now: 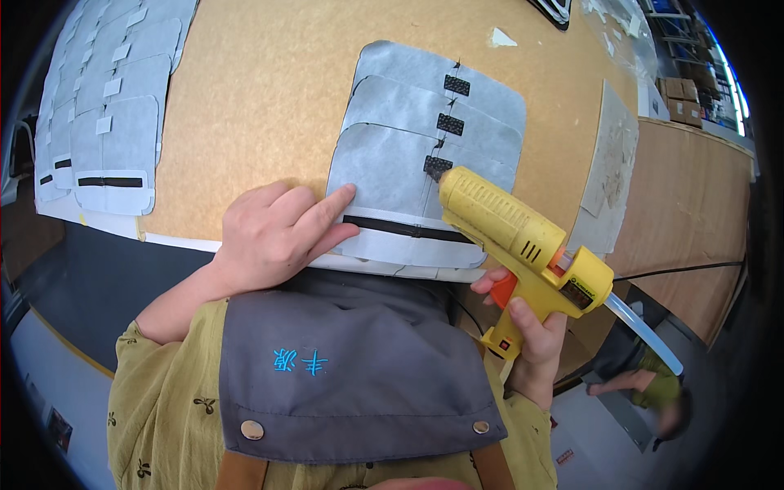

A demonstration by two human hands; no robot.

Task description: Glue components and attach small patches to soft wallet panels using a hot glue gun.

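My right hand (pixel 536 347) grips the handle of a yellow hot glue gun (pixel 506 219), fingers by its orange trigger. A translucent glue stick (pixel 647 333) sticks out of the gun's back end. The nozzle points left, at or just over the black textured patch (pixel 437 165) on the nearest of several overlapping grey fabric panels (pixel 380 159); whether it touches I cannot tell. My left hand (pixel 273 227) lies at that panel's left edge, index fingertip on it, thumb stretched beside the black strip (pixel 408 229). Similar black patches sit on the panels behind.
More overlapping grey panels with white tabs (pixel 122 135) lie at the left of the brown tabletop (pixel 245 98). A stained board (pixel 608 167) lies along the right edge. A white scrap (pixel 503 37) is at the back. A black cable (pixel 678 269) runs right; another person (pixel 653 392) is at lower right.
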